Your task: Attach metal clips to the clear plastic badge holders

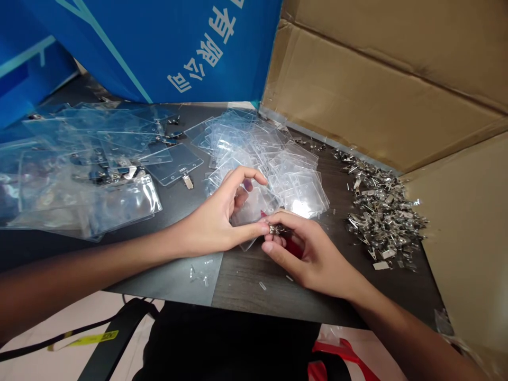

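Observation:
My left hand (pixel 216 219) is closed on a clear plastic badge holder (pixel 256 203), which hangs partly behind the fingers. Its thumb presses against a small metal badge clip (pixel 273 229), while the index finger arches above. The same clip sits in the fingertips of my right hand (pixel 317 256), at the near edge of the holder. Whether the clip's strap is through the holder cannot be made out. Just beyond both hands spreads a heap of loose clear badge holders (pixel 265 143). Something red shows under the right palm.
A pile of metal clips (pixel 384 211) lies at right beside cardboard (pixel 377 74). Holders with clips attached (pixel 87 185) are stacked at left, one finished-looking holder (pixel 174 164) apart from them. A blue printed panel (pixel 166 47) stands behind. Small clear scraps (pixel 262 286) dot the table's front.

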Motion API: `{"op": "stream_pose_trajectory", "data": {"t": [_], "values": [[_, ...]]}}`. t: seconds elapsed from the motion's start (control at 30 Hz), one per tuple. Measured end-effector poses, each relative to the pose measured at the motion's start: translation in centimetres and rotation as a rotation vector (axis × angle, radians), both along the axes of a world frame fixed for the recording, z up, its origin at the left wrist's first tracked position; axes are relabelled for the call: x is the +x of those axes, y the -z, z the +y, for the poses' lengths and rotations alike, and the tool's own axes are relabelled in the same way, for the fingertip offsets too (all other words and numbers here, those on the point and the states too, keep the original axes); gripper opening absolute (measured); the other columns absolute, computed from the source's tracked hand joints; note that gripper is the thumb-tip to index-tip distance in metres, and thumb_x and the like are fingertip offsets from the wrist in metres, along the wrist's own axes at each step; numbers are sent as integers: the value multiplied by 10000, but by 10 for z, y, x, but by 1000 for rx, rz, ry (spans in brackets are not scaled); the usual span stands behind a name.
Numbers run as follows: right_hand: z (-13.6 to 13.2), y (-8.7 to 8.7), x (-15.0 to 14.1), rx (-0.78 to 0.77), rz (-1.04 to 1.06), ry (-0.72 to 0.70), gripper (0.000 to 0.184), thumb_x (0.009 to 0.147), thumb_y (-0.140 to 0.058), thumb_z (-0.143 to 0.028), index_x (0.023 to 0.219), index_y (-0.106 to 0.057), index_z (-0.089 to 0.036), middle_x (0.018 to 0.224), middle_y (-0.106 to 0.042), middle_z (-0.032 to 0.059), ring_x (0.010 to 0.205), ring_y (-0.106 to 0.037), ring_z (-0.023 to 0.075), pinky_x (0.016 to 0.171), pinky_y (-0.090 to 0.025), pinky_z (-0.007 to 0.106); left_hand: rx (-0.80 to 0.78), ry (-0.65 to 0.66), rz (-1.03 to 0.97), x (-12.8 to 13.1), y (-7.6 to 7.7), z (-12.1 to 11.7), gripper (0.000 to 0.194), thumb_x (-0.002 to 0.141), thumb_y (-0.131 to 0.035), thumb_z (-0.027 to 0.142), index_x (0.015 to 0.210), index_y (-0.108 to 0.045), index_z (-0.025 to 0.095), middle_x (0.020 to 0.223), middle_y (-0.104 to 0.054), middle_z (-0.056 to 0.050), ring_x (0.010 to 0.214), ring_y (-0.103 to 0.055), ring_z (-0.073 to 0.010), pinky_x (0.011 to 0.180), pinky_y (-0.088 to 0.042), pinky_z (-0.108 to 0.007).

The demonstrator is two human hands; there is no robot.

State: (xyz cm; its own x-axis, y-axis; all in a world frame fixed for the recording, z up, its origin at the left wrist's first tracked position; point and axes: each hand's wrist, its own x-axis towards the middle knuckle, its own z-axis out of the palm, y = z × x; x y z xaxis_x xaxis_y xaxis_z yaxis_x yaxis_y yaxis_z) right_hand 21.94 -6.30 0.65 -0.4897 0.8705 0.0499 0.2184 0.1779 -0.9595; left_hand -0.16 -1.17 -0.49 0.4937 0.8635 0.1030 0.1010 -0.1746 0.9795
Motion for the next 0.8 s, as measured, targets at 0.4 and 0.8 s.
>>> {"op": "stream_pose_trajectory", "data": {"t": [0.4, 0.8], "values": [[2, 5, 3, 121, -67, 17, 136, 1092, -616, -193, 1113, -745, -227, 1006, -742, 31, 931, -683, 194, 829, -517, 334, 60, -74, 68, -2, -2, -4, 553, 836, -879, 281, 1274, -542, 309, 1351, -537, -50, 1282, -571, -234, 1212, -472, -411], [5, 10, 2, 236, -177, 28, 234, 1095, -532, -111, 965, -706, -200, 879, -722, 31, 812, -690, 173, 777, -539, 301, 229, -71, 190, -5, 4, -8, 529, 906, -871, 346, 1321, -544, 323, 1221, -534, -43, 1100, -591, -224, 1007, -550, -404]]}}
